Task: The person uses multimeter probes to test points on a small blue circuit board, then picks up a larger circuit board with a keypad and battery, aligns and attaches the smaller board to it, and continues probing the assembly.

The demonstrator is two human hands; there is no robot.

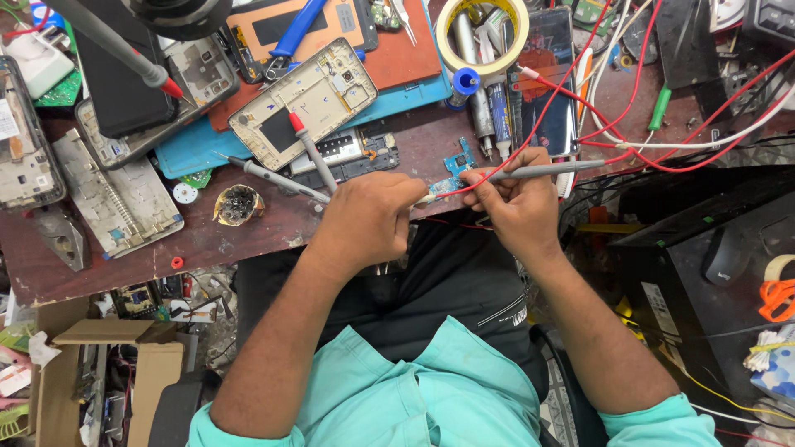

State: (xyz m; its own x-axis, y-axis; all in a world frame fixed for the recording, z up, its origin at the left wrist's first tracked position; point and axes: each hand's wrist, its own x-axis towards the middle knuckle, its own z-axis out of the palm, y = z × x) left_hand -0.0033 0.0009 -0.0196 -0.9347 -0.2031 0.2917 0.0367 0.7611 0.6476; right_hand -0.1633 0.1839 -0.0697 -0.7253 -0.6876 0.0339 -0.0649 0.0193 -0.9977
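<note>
Right hand (517,203) grasps grey probe (538,171) pen-fashion; long axis runs 9-to-3 o'clock, tip toward 9, onto small blue circuit board (454,170) at table (248,236) edge. Left hand (368,219) closed, pinching board from 8 o'clock side. Red wire (563,95) trails toward 1 o'clock. Phone frame (306,99) lies at 11 o'clock.
</note>
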